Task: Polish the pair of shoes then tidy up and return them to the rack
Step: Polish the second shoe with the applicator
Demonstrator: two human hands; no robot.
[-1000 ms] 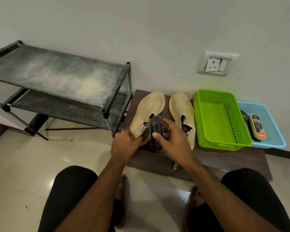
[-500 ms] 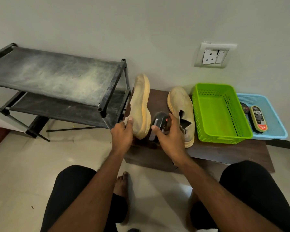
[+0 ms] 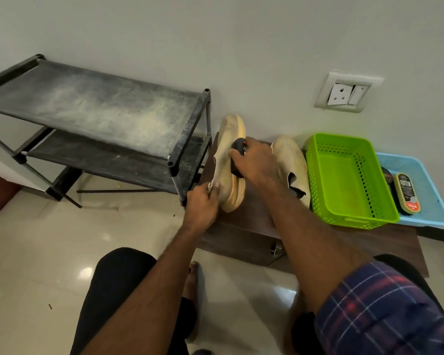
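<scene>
My left hand (image 3: 201,199) grips the heel of a tan shoe (image 3: 227,160), tipped on its side over the dark wooden bench (image 3: 244,226). My right hand (image 3: 255,162) holds a black polish applicator (image 3: 239,149) pressed against that shoe's side. The second tan shoe (image 3: 290,160) lies flat on the bench just right of my right hand. The black two-shelf shoe rack (image 3: 92,111) stands to the left, its shelves bare and dusty.
A green plastic basket (image 3: 344,180) sits on the bench beside the second shoe. Behind it a blue tray (image 3: 426,190) holds a shoe brush (image 3: 406,193) and a dark tin (image 3: 386,175). A wall socket (image 3: 344,92) is above. My knees and feet are below on the tiled floor.
The left shoe went from lying flat to being tipped on its side in my left hand. My right hand moved the applicator forward along the shoe's side toward the toe.
</scene>
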